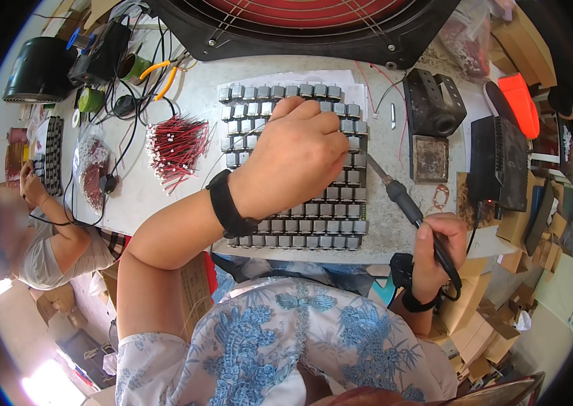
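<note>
Rows of small silver metal parts (300, 210), looking like little motors, stand packed together on white paper on the workbench. My left hand (293, 152) reaches across them, its fingers curled down onto the upper rows. Whatever those fingertips pinch is hidden beneath the hand. A thin wire shows just left of it. In my right hand (438, 247), at the bench's near right, is a soldering iron (404, 201). Its tip points up and left, beside the right edge of the rows. A pile of red wires with white connectors (177, 149) lies left of the rows.
A large fan (198, 44) borders the far side. Orange-handled pliers (166, 81) and tangled black cables lie far left. To the right are a black iron stand (435, 105), a square tray (430, 159) and a black box (499, 162). Another person (63, 233) works at left.
</note>
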Tool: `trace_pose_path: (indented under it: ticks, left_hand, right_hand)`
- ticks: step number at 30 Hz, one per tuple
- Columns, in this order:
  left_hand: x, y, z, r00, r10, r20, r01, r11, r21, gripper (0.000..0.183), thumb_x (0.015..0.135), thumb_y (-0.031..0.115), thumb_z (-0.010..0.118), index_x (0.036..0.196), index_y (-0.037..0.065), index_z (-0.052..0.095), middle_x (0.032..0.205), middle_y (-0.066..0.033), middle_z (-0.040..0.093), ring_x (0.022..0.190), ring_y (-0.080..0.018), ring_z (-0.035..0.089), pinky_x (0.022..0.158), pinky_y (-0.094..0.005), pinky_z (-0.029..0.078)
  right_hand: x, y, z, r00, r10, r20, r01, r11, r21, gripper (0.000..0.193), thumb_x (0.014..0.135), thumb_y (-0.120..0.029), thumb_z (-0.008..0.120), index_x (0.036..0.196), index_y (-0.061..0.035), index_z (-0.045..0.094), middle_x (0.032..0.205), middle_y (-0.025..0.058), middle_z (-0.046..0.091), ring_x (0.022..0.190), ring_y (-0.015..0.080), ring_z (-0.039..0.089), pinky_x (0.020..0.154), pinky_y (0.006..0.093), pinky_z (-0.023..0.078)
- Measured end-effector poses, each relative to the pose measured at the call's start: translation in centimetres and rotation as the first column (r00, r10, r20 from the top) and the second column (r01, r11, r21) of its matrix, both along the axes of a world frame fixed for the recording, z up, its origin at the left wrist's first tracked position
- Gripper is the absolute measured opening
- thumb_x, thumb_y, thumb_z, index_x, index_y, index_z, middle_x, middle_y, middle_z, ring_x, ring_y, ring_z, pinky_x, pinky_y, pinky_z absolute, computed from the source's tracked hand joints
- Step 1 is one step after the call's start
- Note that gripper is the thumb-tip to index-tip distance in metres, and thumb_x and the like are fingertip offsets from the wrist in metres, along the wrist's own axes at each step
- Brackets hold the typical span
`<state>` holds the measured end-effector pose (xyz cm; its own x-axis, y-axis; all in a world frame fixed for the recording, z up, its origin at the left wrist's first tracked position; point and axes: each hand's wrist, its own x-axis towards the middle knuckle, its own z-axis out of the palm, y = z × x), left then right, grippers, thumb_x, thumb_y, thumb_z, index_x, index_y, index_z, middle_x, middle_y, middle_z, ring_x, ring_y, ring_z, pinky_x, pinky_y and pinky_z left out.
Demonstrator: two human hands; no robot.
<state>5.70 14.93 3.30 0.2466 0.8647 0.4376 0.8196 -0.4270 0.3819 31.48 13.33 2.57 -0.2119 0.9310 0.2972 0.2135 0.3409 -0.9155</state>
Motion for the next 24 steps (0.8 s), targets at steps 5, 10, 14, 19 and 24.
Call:
trace_pose_path:
  ticks: [5,10,14,19,24]
  left_hand:
    - [0.0,0.1,-0.2,1.000,-0.006,0.014,0.007,1.000,-0.009,0.008,0.069,0.008,0.071,0.073,0.009,0.065,0.071,-0.0027,0.053,0.073,-0.0230,0.052,0.077,-0.0361,0.042]
    - [-0.7,0.6,0.7,0.999,0.018,-0.036,-0.018,1.000,0.009,0.008,0.068,0.008,0.071,0.073,0.010,0.065,0.071,-0.0024,0.053,0.073,-0.0230,0.052,0.076,-0.0354,0.042]
    - [-1.2,1.8,1.3,0.999,0.004,-0.038,-0.004,1.000,0.017,0.008,0.068,0.008,0.070,0.073,0.009,0.065,0.071,-0.0031,0.054,0.073,-0.0242,0.053,0.075,-0.0362,0.043]
    - [-0.4,2.4,0.3,0.998,-0.034,-0.044,0.034,0.999,0.012,0.006,0.069,0.009,0.069,0.073,0.009,0.065,0.072,-0.0038,0.055,0.075,-0.0247,0.054,0.075,-0.0369,0.043]
    - [-0.4,2.8,-0.2,0.997,-0.033,-0.074,0.030,0.999,-0.041,0.004,0.070,0.010,0.068,0.074,0.009,0.066,0.073,-0.0040,0.055,0.077,-0.0248,0.054,0.078,-0.0372,0.043]
  right_hand:
    - [0.0,0.0,0.0,1.000,0.018,0.011,-0.018,1.000,-0.004,0.014,0.081,0.001,0.063,0.092,0.0004,0.055,0.085,0.0098,0.058,0.076,0.0141,0.053,0.072,0.0261,0.044]
    - [0.5,0.6,0.1,1.000,-0.003,-0.006,0.004,1.000,0.030,0.013,0.082,0.001,0.062,0.093,0.0010,0.055,0.087,0.0105,0.056,0.076,0.0150,0.052,0.073,0.0266,0.044]
    - [0.3,1.5,0.6,0.998,-0.056,-0.015,0.056,0.997,0.045,0.013,0.083,0.001,0.062,0.093,0.0018,0.054,0.088,0.0107,0.055,0.078,0.0151,0.051,0.075,0.0269,0.043]
    - [-0.1,1.8,0.5,0.999,-0.029,0.038,0.028,0.999,0.021,0.013,0.083,0.001,0.062,0.093,0.0014,0.054,0.087,0.0097,0.055,0.078,0.0141,0.051,0.075,0.0265,0.042]
    - [-0.3,1.9,0.7,1.000,-0.016,0.022,0.016,1.000,-0.001,0.012,0.083,0.000,0.063,0.091,0.0008,0.054,0.087,0.0090,0.055,0.077,0.0127,0.051,0.074,0.0257,0.042]
